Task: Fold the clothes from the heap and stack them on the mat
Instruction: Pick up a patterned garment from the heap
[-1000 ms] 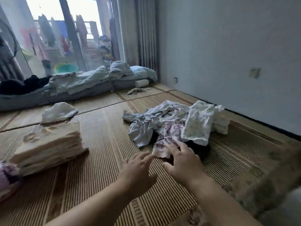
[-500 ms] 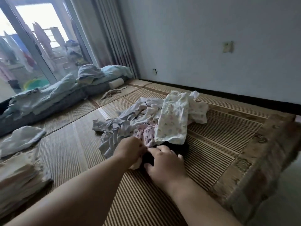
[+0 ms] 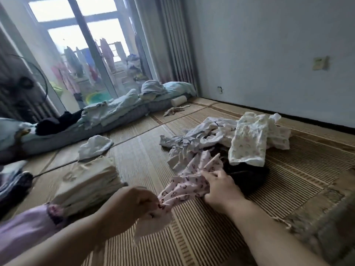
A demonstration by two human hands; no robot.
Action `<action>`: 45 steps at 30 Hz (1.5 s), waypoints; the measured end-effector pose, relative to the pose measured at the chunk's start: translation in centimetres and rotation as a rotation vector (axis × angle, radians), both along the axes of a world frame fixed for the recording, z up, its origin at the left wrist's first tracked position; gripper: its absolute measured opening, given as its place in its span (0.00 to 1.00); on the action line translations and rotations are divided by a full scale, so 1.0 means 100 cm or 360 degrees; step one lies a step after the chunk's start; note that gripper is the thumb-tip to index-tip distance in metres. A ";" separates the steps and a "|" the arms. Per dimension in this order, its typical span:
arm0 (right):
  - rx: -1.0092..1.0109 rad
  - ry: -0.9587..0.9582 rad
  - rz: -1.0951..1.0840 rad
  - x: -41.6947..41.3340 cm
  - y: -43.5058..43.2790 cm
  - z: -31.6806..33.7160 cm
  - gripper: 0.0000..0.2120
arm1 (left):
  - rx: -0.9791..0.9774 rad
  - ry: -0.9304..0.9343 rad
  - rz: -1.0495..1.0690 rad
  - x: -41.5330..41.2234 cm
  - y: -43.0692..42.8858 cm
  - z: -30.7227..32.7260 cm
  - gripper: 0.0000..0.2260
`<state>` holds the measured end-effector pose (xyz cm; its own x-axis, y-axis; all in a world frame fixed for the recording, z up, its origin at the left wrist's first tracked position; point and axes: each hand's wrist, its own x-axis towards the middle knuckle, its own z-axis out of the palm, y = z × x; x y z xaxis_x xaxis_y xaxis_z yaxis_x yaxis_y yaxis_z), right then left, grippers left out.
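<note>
Head view: the pink printed garment (image 3: 184, 186) hangs bunched between both hands, its long axis running near left to far right, at the near edge of the heap (image 3: 247, 143). The left hand (image 3: 132, 206) clenches its near end and the right hand (image 3: 221, 187) grips its far end. A folded stack (image 3: 86, 181) sits left on the mat (image 3: 192, 239).

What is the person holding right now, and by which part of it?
A pink printed cloth garment, held between both hands: the left hand pinches its bunched near end, and the right hand grips the end toward the heap of clothes.
</note>
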<state>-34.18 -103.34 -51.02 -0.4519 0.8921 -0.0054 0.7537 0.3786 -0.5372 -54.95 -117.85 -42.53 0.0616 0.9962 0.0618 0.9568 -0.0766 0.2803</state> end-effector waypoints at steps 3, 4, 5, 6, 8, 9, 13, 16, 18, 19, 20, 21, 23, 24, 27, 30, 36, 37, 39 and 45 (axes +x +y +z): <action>-0.0078 -0.0154 0.0271 -0.021 -0.025 0.000 0.26 | -0.0235 0.0190 0.0032 -0.035 -0.054 -0.017 0.04; -0.0061 -0.0238 0.0343 -0.026 -0.033 -0.001 0.24 | -0.0340 0.0253 0.0043 -0.045 -0.068 -0.026 0.04; -0.0029 -0.0318 0.0407 -0.030 -0.039 -0.002 0.22 | -0.0444 0.0307 0.0072 -0.052 -0.079 -0.034 0.05; -0.0006 -0.0387 0.0472 -0.035 -0.046 -0.003 0.20 | -0.0535 0.0343 0.0117 -0.058 -0.089 -0.044 0.05; -0.0012 -0.0450 0.0567 -0.043 -0.056 -0.008 0.17 | -0.0643 0.0297 0.0235 -0.063 -0.097 -0.058 0.05; -0.0002 -0.0471 0.0595 -0.046 -0.059 -0.012 0.17 | -0.0637 0.0207 0.0303 -0.062 -0.095 -0.062 0.06; 0.0189 -0.0538 0.0607 -0.054 -0.056 -0.020 0.17 | -0.0327 -0.0047 0.0318 -0.044 -0.054 -0.076 0.23; 0.0290 -0.0587 0.0612 -0.056 -0.050 -0.020 0.10 | -0.0437 0.0179 0.0258 -0.028 -0.022 -0.087 0.28; 0.0221 -0.0552 0.0644 -0.056 -0.047 -0.012 0.09 | -0.0537 0.0430 0.0213 -0.027 -0.011 -0.085 0.18; 0.0159 -0.0497 0.0669 -0.054 -0.047 -0.005 0.09 | -0.0564 0.0523 0.0181 -0.029 -0.008 -0.080 0.12; 0.0110 -0.0418 0.0690 -0.053 -0.048 0.005 0.08 | -0.0594 0.0537 0.0152 -0.032 -0.007 -0.072 0.08; 0.0087 -0.0313 0.0697 -0.051 -0.050 0.015 0.08 | -0.0642 0.0451 0.0136 -0.035 -0.008 -0.062 0.05; 0.0071 0.0000 0.0666 -0.048 -0.056 0.039 0.07 | -0.0728 0.0162 0.0138 -0.042 -0.017 -0.037 0.03; 0.0045 0.0202 0.0645 -0.046 -0.061 0.051 0.08 | -0.0708 0.0056 0.0150 -0.045 -0.025 -0.021 0.02; -0.0097 0.0624 0.0653 -0.046 -0.079 0.087 0.10 | -0.0513 -0.0146 0.0170 -0.061 -0.055 0.031 0.13; -0.0031 0.0623 0.0645 -0.050 -0.097 0.128 0.12 | -0.0376 -0.0004 0.0327 -0.084 -0.088 0.077 0.11; 0.0183 0.0856 0.0459 -0.044 -0.111 0.224 0.12 | 0.0099 -0.0148 0.0576 -0.127 -0.144 0.141 0.04; 0.0159 0.0827 0.0497 -0.046 -0.117 0.235 0.12 | 0.0154 -0.0185 0.0557 -0.120 -0.146 0.147 0.06; 0.0170 0.0730 0.0587 -0.052 -0.131 0.254 0.10 | 0.0205 -0.0413 0.0404 -0.092 -0.143 0.154 0.08; 0.0197 0.0530 0.0722 -0.060 -0.161 0.281 0.08 | 0.0402 -0.0999 0.0044 0.010 -0.111 0.133 0.09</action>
<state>-40.19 -119.48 -22.95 -0.7491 0.5933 0.2948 0.2987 0.6997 -0.6490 -53.99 -128.98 -29.18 -0.0873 0.9471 0.3088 0.6210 -0.1906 0.7603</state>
